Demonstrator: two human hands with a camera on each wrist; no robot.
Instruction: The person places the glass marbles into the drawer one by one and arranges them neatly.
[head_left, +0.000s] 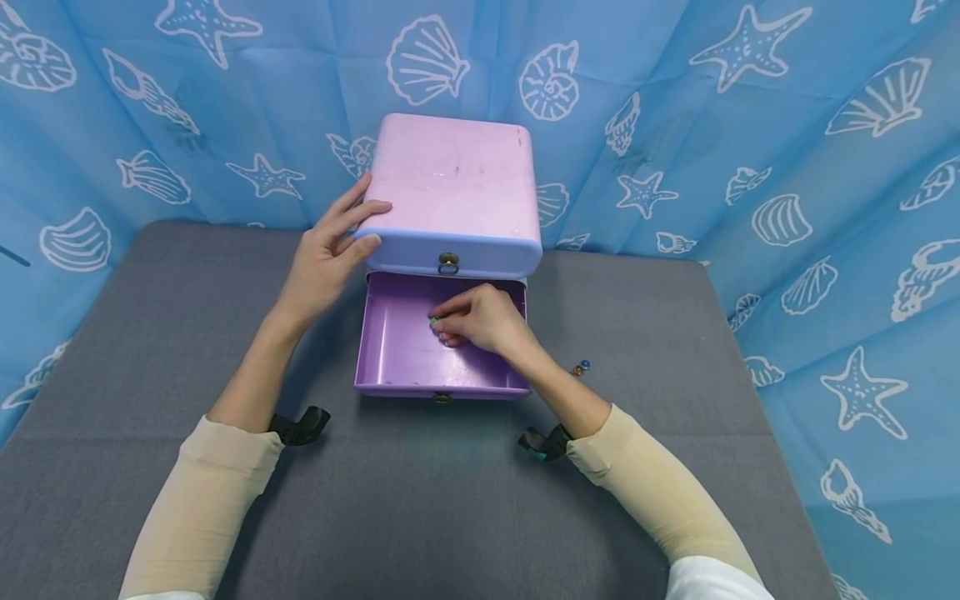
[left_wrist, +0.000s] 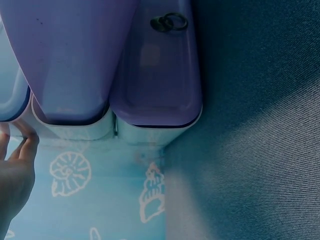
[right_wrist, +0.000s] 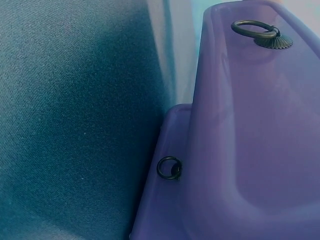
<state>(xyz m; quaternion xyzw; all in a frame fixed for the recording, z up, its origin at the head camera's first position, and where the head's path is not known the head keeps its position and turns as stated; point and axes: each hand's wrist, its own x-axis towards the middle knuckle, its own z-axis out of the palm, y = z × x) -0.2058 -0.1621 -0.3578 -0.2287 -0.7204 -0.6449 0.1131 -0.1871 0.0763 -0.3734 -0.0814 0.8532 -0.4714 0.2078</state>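
Observation:
A small drawer unit with a pink top (head_left: 457, 175) stands on the table, its blue top drawer (head_left: 420, 252) closed. Below that, a purple drawer (head_left: 390, 333) is pulled out. My left hand (head_left: 321, 258) rests against the unit's left side, fingers over the top edge; in the left wrist view this hand (left_wrist: 17, 172) touches the unit's corner. Over the open drawer, my right hand (head_left: 483, 319) pinches a small greenish round thing (head_left: 433, 322), mostly hidden by the fingertips. The right wrist view shows the pulled-out drawer's front (right_wrist: 270, 125) but not the hand.
Several small marble-like balls (head_left: 581, 367), blue and brown, lie on the grey table (head_left: 637, 333) right of the drawer, beside the right forearm. Another closed purple drawer (right_wrist: 162, 200) sits beneath the open one. A blue shell-patterned curtain (head_left: 300, 92) hangs behind.

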